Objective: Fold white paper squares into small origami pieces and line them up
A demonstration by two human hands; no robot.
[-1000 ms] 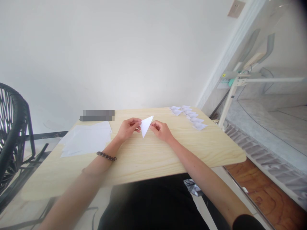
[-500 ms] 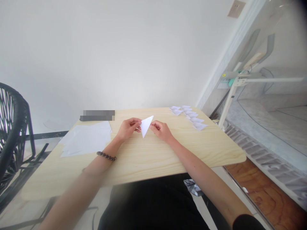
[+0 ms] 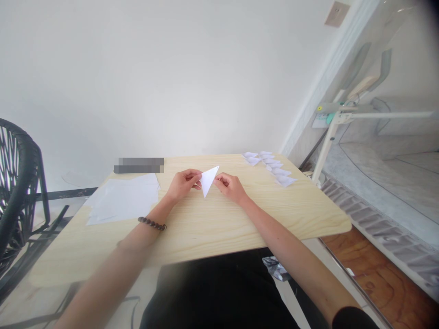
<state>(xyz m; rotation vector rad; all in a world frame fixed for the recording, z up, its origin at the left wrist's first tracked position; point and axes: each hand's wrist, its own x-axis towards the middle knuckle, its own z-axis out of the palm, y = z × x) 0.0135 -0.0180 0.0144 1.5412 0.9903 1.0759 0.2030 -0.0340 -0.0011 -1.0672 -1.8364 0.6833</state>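
A small white folded paper triangle (image 3: 208, 180) is held up above the wooden table, with one point upward right and another pointing down. My left hand (image 3: 185, 183) pinches its left corner between thumb and fingers. Close against its right edge, my right hand (image 3: 230, 185) has thumb and forefinger pinched together. The exact contact of the right fingertips with the paper is too small to see clearly. A dark bead bracelet (image 3: 152, 224) circles my left wrist.
Loose white paper sheets (image 3: 126, 198) lie on the table's left side, in front of a dark, blurred-out object (image 3: 139, 165). Several folded paper pieces (image 3: 281, 172) stand in rows at the back right. A black woven chair (image 3: 20, 183) is left of the table (image 3: 219, 233).
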